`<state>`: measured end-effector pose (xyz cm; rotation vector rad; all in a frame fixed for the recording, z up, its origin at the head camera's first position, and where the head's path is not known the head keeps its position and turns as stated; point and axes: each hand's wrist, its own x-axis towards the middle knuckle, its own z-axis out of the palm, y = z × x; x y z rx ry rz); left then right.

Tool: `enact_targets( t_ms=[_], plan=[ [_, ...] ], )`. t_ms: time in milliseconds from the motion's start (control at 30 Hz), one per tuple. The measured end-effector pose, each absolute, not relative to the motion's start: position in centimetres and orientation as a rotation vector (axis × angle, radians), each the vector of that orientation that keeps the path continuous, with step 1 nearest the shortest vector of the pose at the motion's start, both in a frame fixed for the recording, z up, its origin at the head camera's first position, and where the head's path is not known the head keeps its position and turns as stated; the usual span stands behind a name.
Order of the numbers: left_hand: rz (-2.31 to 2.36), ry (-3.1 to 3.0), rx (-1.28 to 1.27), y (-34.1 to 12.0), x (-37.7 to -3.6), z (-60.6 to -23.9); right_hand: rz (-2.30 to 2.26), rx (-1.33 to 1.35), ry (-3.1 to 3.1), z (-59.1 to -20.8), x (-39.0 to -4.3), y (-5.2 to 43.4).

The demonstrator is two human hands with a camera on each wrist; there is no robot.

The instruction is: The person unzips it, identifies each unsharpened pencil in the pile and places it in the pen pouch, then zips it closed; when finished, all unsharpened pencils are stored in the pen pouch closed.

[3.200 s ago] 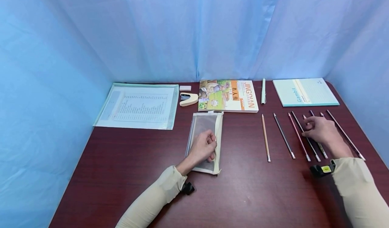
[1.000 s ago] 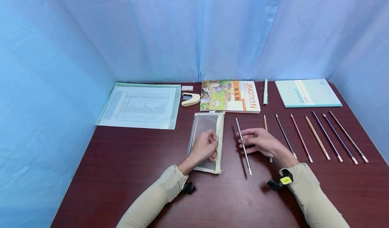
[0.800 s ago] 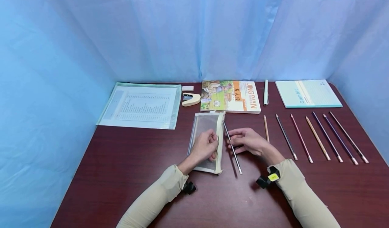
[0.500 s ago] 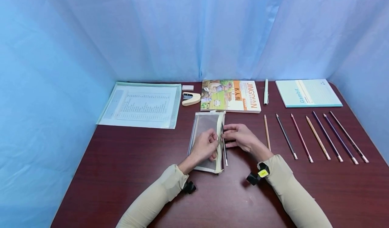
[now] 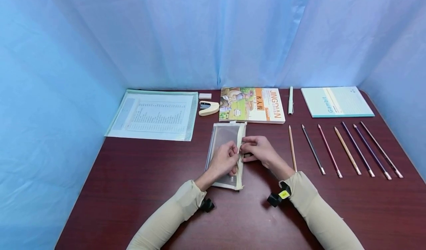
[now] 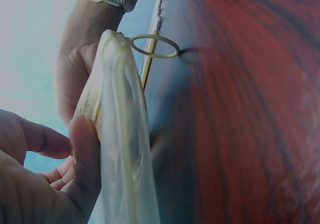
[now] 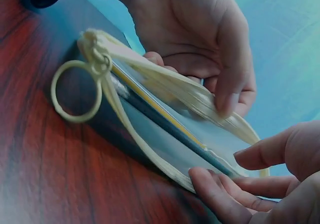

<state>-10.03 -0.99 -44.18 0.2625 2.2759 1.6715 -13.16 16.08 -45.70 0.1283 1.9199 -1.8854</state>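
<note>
A mesh zip pouch [image 5: 226, 133] with cream edging lies on the table, its mouth spread apart in the right wrist view. My left hand [image 5: 223, 160] pinches the near zipper edge between thumb and fingers. My right hand [image 5: 261, 152] is at the mouth from the right, thumb and fingers apart, fingertips [image 7: 202, 179] just within the opening. Inside the pouch lies a dark pencil [image 7: 165, 121], with a yellow strip beside it; its far end is hidden near the right fingers. A zipper pull ring [image 7: 76, 91] hangs from the pouch's end.
Several pencils [image 5: 329, 150] lie in a spaced row on the right. Along the back are a document folder [image 5: 153, 113], an eraser [image 5: 205, 96], a stapler [image 5: 209, 108], a book [image 5: 252, 105], a pen [image 5: 291, 100] and a notepad [image 5: 336, 102].
My right hand took a grey pencil from the row, carried it left and lowered it into the pouch's mouth, where its fingers now stand apart. The left hand stayed on the zipper edge.
</note>
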Motion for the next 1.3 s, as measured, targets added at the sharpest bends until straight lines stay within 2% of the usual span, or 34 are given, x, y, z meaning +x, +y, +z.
enact_targets(
  t_ms=[333, 733, 1100, 1300],
  plan=[
    [1.671, 2.292, 0.282, -1.0, -10.1, -44.4, -1.768, 0.087, 2.122, -44.2, -12.6, 20.3],
    [1.682, 2.290, 0.295, -1.1, -10.0, -44.4, -1.841, 0.047, 2.325, -43.0, -11.2, 31.5],
    [1.698, 2.278, 0.283, -1.0, -9.9, -44.5, -2.176, 0.257, 2.155, -42.0, -9.7, 41.1],
    [1.696, 2.264, 0.283, -1.0, -9.9, -44.5, -2.057, 0.413, 2.322, -42.1, -9.5, 44.9]
  ],
)
